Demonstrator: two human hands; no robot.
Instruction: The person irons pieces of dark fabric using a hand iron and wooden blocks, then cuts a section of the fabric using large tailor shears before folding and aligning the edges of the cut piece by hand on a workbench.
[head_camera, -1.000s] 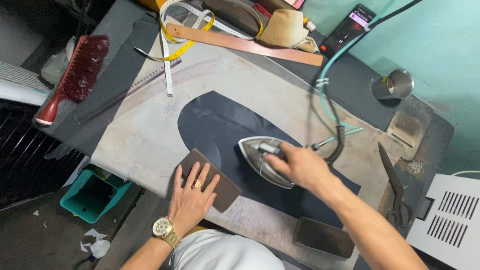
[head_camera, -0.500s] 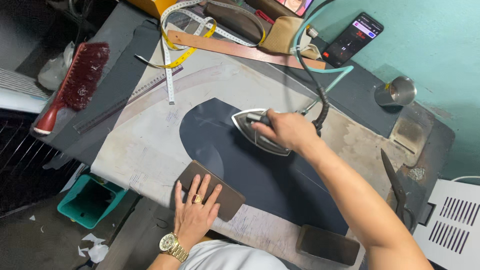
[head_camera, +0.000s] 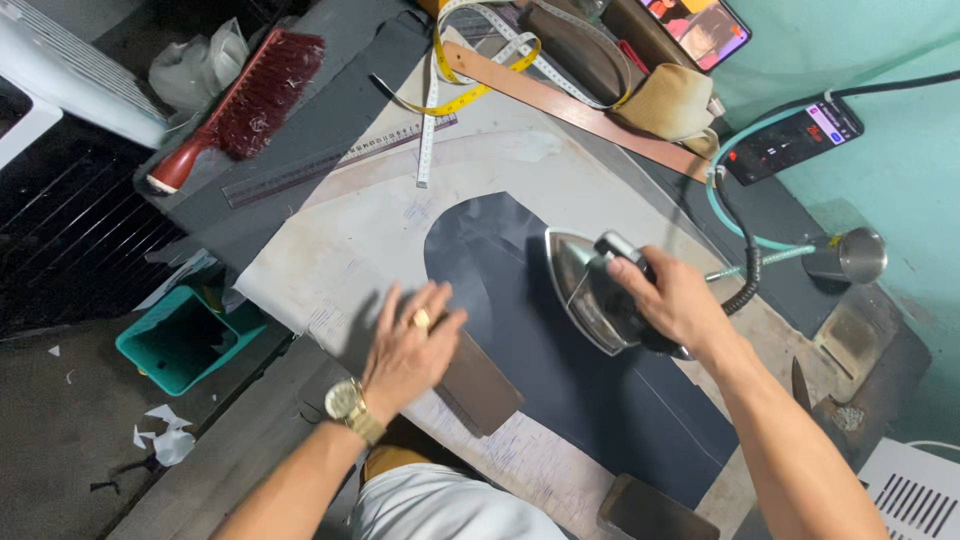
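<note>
Near edge: brown block (head_camera: 655, 510) cut off by the frame, can't tell what it is.
Left hand (head_camera: 408, 348) lies flat, fingers spread, palm down on the pad (head_camera: 340, 240) and partly over a brown block (head_camera: 478, 385); it grips nothing, just presses.
Right hand (head_camera: 672, 300) is closed around the handle of the iron (head_camera: 590, 290), which sits soleplate down on the dark cloth (head_camera: 590, 390), about the middle of the piece, tip pointing far-left.
Progress, my read: cloth looks flat and smooth on both sides of the iron, so pressing seems well along. No visible line between pressed and unpressed areas, can't say how much is left.
Hidden: cloth under the iron and under the right forearm.
Far: brush (head_camera: 245, 105), ruler (head_camera: 330, 160), tape measure (head_camera: 470, 60), phone (head_camera: 792, 140), metal cup (head_camera: 850, 255). Iron's cord (head_camera: 745, 270) runs out of view.
</note>
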